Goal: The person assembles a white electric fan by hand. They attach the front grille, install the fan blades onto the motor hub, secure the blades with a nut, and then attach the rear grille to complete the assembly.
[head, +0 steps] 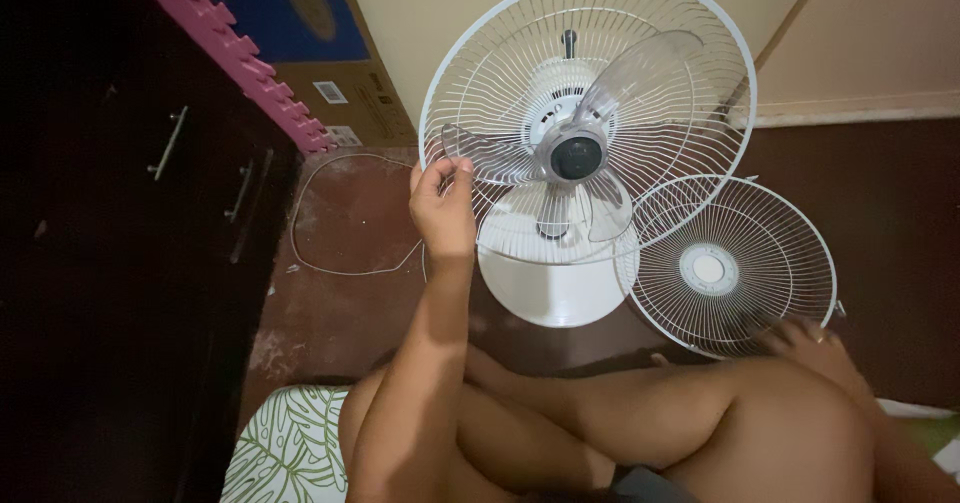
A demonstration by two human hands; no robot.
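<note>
Left hand (441, 201) grips rear guard (470, 73); right hand (815, 348) seemingly touches loose grille (775, 213).

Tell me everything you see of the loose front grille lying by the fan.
The loose front grille is a round white wire guard, seemingly metal, with thin spokes radiating from a white centre disc. It is off the fan, low at its right and tilted toward the camera, its upper left edge overlapping the rear guard's rim. The right hand touches its lower right edge.

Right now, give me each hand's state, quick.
Left hand: closed, pinching the rear fan guard.
Right hand: resting by the detached front grille; grip cannot be told.
</note>
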